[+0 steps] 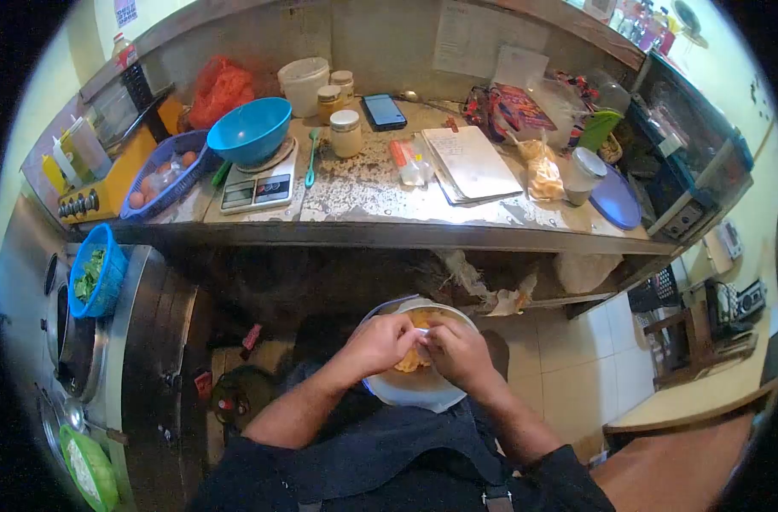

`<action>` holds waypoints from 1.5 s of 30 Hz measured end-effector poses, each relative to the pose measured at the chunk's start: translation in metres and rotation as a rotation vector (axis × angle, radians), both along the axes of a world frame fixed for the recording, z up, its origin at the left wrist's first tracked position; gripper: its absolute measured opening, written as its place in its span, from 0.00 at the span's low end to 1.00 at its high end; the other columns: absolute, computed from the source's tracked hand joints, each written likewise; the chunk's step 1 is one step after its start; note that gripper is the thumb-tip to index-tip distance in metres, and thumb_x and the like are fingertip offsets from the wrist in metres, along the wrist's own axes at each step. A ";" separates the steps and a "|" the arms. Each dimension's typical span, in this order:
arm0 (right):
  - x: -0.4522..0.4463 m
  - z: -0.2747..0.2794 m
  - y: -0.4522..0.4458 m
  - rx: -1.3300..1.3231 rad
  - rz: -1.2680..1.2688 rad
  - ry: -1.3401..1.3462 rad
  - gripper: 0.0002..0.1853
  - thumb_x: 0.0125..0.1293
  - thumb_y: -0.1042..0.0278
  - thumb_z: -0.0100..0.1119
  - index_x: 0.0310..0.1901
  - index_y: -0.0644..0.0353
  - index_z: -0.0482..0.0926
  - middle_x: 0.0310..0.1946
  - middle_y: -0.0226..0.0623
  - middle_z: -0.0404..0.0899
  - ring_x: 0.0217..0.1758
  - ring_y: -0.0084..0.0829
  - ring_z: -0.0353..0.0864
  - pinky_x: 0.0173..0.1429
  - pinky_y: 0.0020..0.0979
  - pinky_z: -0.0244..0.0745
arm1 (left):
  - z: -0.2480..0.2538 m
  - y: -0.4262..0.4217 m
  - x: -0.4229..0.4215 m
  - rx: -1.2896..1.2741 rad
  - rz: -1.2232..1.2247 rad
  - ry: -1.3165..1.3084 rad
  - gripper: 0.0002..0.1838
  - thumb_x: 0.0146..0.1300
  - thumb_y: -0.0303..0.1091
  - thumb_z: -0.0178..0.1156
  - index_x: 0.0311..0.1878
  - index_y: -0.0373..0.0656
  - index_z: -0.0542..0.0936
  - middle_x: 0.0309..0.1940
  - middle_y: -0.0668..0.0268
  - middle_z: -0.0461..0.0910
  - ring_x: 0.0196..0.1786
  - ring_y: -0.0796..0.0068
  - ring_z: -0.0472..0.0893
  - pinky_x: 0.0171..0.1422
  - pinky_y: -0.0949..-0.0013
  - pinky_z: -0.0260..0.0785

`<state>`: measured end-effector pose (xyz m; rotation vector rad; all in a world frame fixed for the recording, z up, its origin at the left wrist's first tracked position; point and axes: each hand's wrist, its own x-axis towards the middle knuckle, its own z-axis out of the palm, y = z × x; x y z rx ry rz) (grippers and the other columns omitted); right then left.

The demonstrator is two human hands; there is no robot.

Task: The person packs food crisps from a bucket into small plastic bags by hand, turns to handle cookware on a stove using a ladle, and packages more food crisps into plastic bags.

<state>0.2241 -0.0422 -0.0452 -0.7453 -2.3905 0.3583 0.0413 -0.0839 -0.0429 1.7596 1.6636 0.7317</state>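
Low in front of the dark apron, a round whitish tub [423,396] sits near the lap, with yellow-orange food [412,362] inside. Over its opening, my left hand [384,343] and my right hand [457,352] meet, fingers pinched close together. Between the fingertips is a small pale item [421,333], too small to identify. Both hands partly hide the tub's contents.
A counter [363,205] ahead bears a blue bowl [250,130] on a scale [257,189], jars [346,135], a phone [384,112] and a notebook [473,164]. Left, a blue basket [107,294] of greens stands on a steel surface. A green bowl [99,474] is below.
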 end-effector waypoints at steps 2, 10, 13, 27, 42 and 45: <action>-0.001 -0.002 -0.003 -0.096 -0.090 -0.029 0.09 0.59 0.67 0.64 0.38 0.59 0.76 0.45 0.39 0.81 0.44 0.43 0.81 0.51 0.43 0.75 | -0.010 0.000 0.003 -0.022 0.109 -0.226 0.11 0.62 0.39 0.61 0.34 0.40 0.81 0.25 0.61 0.81 0.28 0.70 0.80 0.34 0.66 0.72; 0.004 0.009 0.013 0.066 0.126 -0.026 0.11 0.59 0.69 0.62 0.43 0.61 0.77 0.53 0.45 0.79 0.56 0.45 0.78 0.57 0.41 0.74 | -0.031 0.010 0.005 -0.089 0.114 -0.621 0.05 0.60 0.30 0.63 0.35 0.39 0.79 0.25 0.73 0.78 0.28 0.87 0.75 0.33 0.76 0.70; 0.009 0.015 0.020 -0.093 0.198 0.010 0.12 0.58 0.70 0.63 0.43 0.60 0.78 0.52 0.44 0.79 0.54 0.45 0.79 0.57 0.40 0.74 | -0.012 0.009 0.009 -0.046 0.050 -0.644 0.05 0.60 0.29 0.63 0.35 0.38 0.79 0.27 0.72 0.79 0.30 0.87 0.75 0.33 0.77 0.70; -0.003 0.046 0.010 -0.360 -0.041 0.196 0.07 0.62 0.69 0.63 0.38 0.62 0.80 0.33 0.43 0.82 0.33 0.40 0.81 0.38 0.35 0.75 | 0.039 0.023 -0.014 0.843 -0.261 0.193 0.09 0.50 0.30 0.66 0.35 0.43 0.80 0.34 0.62 0.80 0.38 0.59 0.79 0.43 0.60 0.70; -0.028 -0.034 0.000 -1.367 0.012 0.912 0.07 0.70 0.66 0.58 0.38 0.60 0.76 0.32 0.23 0.77 0.34 0.13 0.74 0.38 0.19 0.71 | 0.031 0.025 -0.027 0.947 -0.287 0.107 0.10 0.47 0.29 0.69 0.35 0.43 0.81 0.33 0.64 0.81 0.35 0.61 0.80 0.42 0.61 0.72; -0.028 -0.030 -0.007 -1.321 -0.120 0.904 0.09 0.69 0.65 0.61 0.37 0.62 0.79 0.32 0.25 0.79 0.34 0.14 0.76 0.39 0.19 0.72 | 0.030 0.024 -0.029 0.880 -0.326 0.103 0.11 0.47 0.29 0.69 0.36 0.43 0.82 0.33 0.64 0.81 0.35 0.61 0.80 0.41 0.61 0.72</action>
